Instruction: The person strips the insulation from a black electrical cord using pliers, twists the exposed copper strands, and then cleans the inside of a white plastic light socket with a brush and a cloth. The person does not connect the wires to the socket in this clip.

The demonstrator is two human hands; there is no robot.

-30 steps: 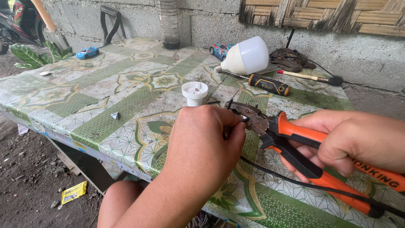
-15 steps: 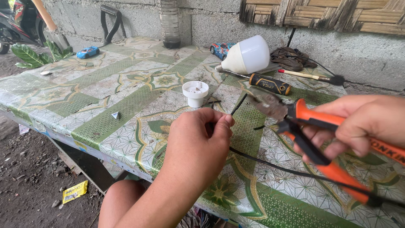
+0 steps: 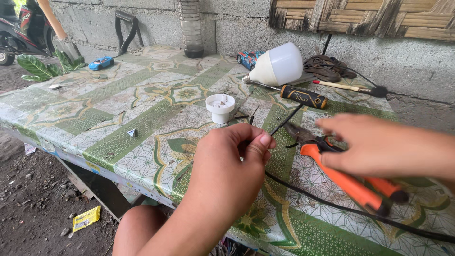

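Our left hand pinched on the black wire; our right hand, fingers loosened, now above the orange pliers, previously gripped.

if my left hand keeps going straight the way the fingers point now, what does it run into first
Probably the white lamp socket. The left hand, pinching the black wire, points up the table towards it, with only bare tablecloth between. Depth is hard to judge, so it might pass just beside it.

Tablecloth: green and cream floral-star pattern. Pliers: orange handles. Cable: black. Bulb and socket: white. Screwdriver: black-yellow handle. Toy car: blue.
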